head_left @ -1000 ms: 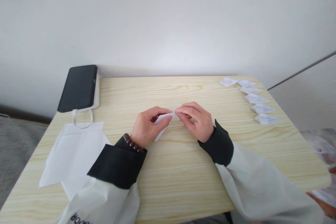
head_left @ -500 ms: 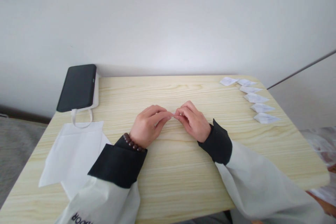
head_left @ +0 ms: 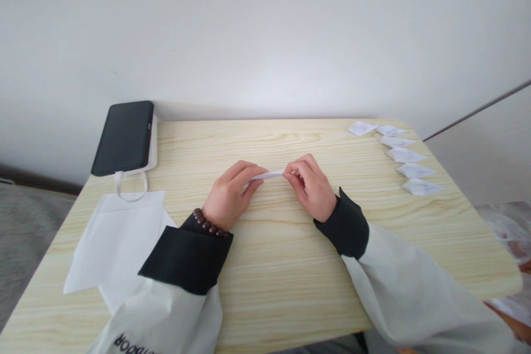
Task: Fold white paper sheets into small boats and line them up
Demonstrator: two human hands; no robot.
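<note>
White paper, folded into a narrow strip (head_left: 271, 175), spans the gap between the two hands, just above or on the middle of the pale wood-grain table (head_left: 282, 265), which of the two I cannot tell; the left hand (head_left: 228, 193) has its left end pinched between thumb and fingers, and the right hand (head_left: 313, 188) nips the right end in its fingertips; both grips are closed on the paper, and the fingers cover its two ends.

Dark capitals run upside down along the pale left sleeve (head_left: 166, 315), near the bottom edge of the view; the last letters read "DOOR", the start being lost in the folds; a small light mark on the side of the black slab-shaped device (head_left: 123, 137) is too tiny to read.

That device lies on a white box (head_left: 154, 146) at the table's far left corner, against the white wall (head_left: 265, 38); a white cable (head_left: 119, 183) loops from its near end down over the top of some loose white sheets (head_left: 116, 232); the left sleeve and its black cuff (head_left: 185, 260) stand in front of part of those sheets; a dark bead bracelet (head_left: 208, 223) circles the left wrist.

Six folded paper pieces (head_left: 405, 155), pointed at the ends, form a bent row towards the far right corner, well apart from the right hand.
</note>
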